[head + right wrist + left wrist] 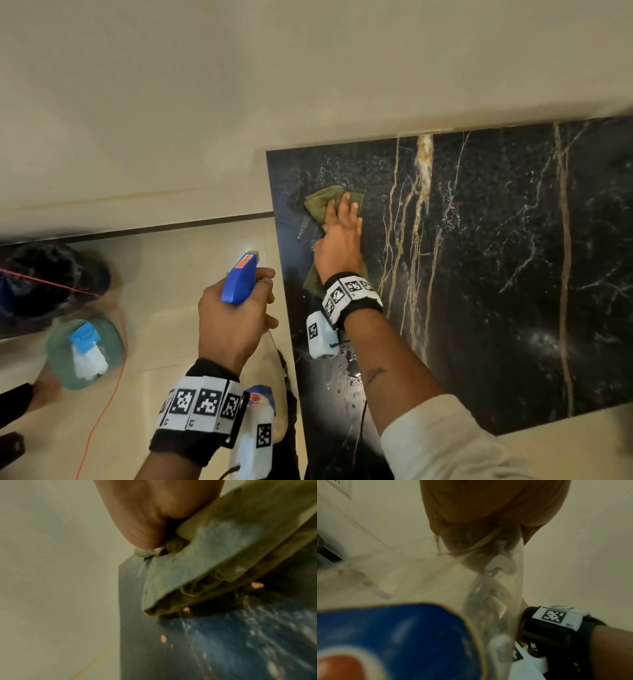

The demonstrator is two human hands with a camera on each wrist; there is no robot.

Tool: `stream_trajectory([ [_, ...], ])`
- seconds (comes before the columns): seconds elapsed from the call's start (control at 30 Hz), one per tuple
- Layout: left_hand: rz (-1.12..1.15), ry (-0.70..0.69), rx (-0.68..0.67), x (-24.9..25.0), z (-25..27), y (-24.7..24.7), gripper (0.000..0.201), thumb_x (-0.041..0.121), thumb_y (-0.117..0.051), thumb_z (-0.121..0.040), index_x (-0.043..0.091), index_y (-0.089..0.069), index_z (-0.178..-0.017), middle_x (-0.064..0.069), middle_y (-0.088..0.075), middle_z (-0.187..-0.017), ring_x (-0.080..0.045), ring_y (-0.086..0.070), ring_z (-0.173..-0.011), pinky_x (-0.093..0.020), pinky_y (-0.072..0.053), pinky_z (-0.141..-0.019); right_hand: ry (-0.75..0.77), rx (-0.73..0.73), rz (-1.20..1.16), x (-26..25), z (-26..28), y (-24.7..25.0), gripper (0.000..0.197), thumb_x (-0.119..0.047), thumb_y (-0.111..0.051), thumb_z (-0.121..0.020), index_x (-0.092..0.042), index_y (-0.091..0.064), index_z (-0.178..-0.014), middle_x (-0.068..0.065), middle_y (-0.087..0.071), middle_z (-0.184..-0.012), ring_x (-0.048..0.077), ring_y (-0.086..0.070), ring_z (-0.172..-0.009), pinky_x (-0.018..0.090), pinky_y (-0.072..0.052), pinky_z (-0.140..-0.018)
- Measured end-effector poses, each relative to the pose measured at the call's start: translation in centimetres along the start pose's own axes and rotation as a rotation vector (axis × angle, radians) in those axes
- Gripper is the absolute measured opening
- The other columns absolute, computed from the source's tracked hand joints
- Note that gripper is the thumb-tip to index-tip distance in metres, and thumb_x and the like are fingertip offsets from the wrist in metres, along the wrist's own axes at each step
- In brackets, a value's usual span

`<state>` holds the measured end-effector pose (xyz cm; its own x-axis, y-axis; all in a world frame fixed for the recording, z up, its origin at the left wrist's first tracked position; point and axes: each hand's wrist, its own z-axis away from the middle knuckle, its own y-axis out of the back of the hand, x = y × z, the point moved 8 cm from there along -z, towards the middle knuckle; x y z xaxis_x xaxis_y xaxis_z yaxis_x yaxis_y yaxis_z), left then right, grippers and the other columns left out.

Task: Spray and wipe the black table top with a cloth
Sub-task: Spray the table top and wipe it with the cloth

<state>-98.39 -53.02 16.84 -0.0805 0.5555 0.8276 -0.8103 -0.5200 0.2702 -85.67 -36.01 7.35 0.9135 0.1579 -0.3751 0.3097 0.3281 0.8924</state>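
While the right hand [342,233] is pressing flat on the olive cloth [329,200], wiping is under way near the far left corner of the black table top [496,274].
Item detail: fingers are lying straight over the cloth, not clamped; the left hand [236,315] is curling round the spray bottle [239,279], holding it off the table's left edge. Droplets are showing on the marble nearer the person. Recommended handling: the palm should be keeping even pressure, strokes overlapping, working from the corner toward the wet patch; the cloth's trailing fold under the wrist is likely to bunch.
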Motion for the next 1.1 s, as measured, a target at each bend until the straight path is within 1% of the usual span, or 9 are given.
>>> stream_trajectory([
  [0.17,0.01,-0.01,0.014,0.3,-0.1,-0.3,0.026,0.016,-0.063,-0.096,0.039,-0.065,-0.084,-0.01,-0.069,-0.079,-0.031,-0.068,-0.054,-0.026,-0.056,-0.049,0.254,-0.078,0.017,-1.6,2.0,-1.7,0.079,0.006,-0.049,-0.086,-0.015,-0.022,-0.157,0.007,0.0,-0.168,0.026,0.003,-0.154,0.044,-0.002,-0.126],
  [0.33,0.014,-0.009,0.008,0.5,-0.1,-0.3,0.024,0.021,-0.065,-0.097,0.042,-0.062,-0.084,-0.01,-0.068,-0.078,-0.03,-0.067,-0.055,-0.023,-0.054,-0.048,-0.051,0.078,-0.033,2.9,1.2,0.4,0.078,0.0,-0.052,-0.088,-0.013,-0.021,-0.158,0.011,0.0,-0.167,0.03,0.002,-0.154,0.045,-0.003,-0.126],
  [0.4,0.009,-0.01,0.011,0.5,0.0,-0.3,0.025,0.022,-0.065,-0.096,0.042,-0.062,-0.083,-0.011,-0.067,-0.077,-0.029,-0.067,-0.054,-0.023,-0.054,-0.047,-0.081,0.086,-0.04,2.0,1.8,0.2,0.077,-0.002,-0.052,-0.088,-0.012,-0.02,-0.158,0.012,0.001,-0.167,0.031,0.003,-0.154,0.046,-0.002,-0.126],
  [0.53,-0.008,-0.006,0.002,0.4,0.5,-0.7,0.024,0.022,-0.065,-0.096,0.043,-0.062,-0.085,-0.011,-0.068,-0.077,-0.027,-0.067,-0.051,-0.025,-0.054,-0.048,0.214,-0.088,0.032,-1.9,3.4,-2.2,0.078,-0.005,-0.051,-0.09,-0.014,-0.014,-0.159,0.009,0.005,-0.167,0.028,0.007,-0.154,0.045,-0.001,-0.126],
  [0.6,-0.02,-0.011,-0.006,0.4,0.8,-0.8,0.026,0.022,-0.065,-0.097,0.044,-0.061,-0.084,-0.01,-0.068,-0.077,-0.025,-0.067,-0.05,-0.025,-0.054,-0.048,0.284,-0.083,0.057,-1.6,3.1,-2.2,0.079,-0.003,-0.053,-0.089,-0.015,-0.018,-0.158,0.008,0.001,-0.168,0.027,0.004,-0.154,0.045,-0.003,-0.126],
  [0.83,-0.037,0.009,0.021,-0.4,0.5,0.6,0.019,0.023,-0.064,-0.097,0.038,-0.064,-0.085,-0.006,-0.068,-0.076,-0.023,-0.068,-0.05,-0.034,-0.058,-0.056,-0.056,0.086,-0.005,2.3,-0.2,0.9,0.075,-0.003,-0.051,-0.088,-0.01,-0.022,-0.157,0.015,-0.004,-0.167,0.033,-0.001,-0.154,0.047,-0.006,-0.125],
  [0.9,-0.042,0.013,0.024,-0.6,0.3,0.6,0.015,0.023,-0.065,-0.097,0.034,-0.067,-0.088,-0.006,-0.068,-0.076,-0.023,-0.068,-0.05,-0.035,-0.058,-0.056,0.011,0.06,-0.002,0.7,0.3,0.1,0.075,-0.001,-0.051,-0.088,-0.008,-0.022,-0.157,0.016,-0.003,-0.167,0.033,0.0,-0.154,0.047,-0.005,-0.125],
  [1.0,-0.044,0.007,0.028,-0.7,0.1,0.2,0.026,0.021,-0.064,-0.097,0.044,-0.062,-0.085,-0.007,-0.069,-0.076,-0.023,-0.068,-0.05,-0.036,-0.059,-0.057,0.207,-0.016,-0.023,-1.5,0.4,-1.1,0.075,0.002,-0.052,-0.086,-0.009,-0.027,-0.156,0.013,-0.008,-0.167,0.03,-0.002,-0.154,0.045,-0.004,-0.126],
  [1.1,-0.021,0.012,0.023,-0.7,-0.4,-0.6,0.024,0.021,-0.064,-0.097,0.042,-0.064,-0.086,-0.007,-0.069,-0.076,-0.022,-0.068,-0.05,-0.041,-0.059,-0.06,0.269,-0.032,-0.055,-1.1,-2.1,0.0,0.074,0.005,-0.053,-0.085,-0.01,-0.032,-0.155,0.011,-0.012,-0.166,0.029,-0.005,-0.154,0.043,-0.004,-0.126],
])
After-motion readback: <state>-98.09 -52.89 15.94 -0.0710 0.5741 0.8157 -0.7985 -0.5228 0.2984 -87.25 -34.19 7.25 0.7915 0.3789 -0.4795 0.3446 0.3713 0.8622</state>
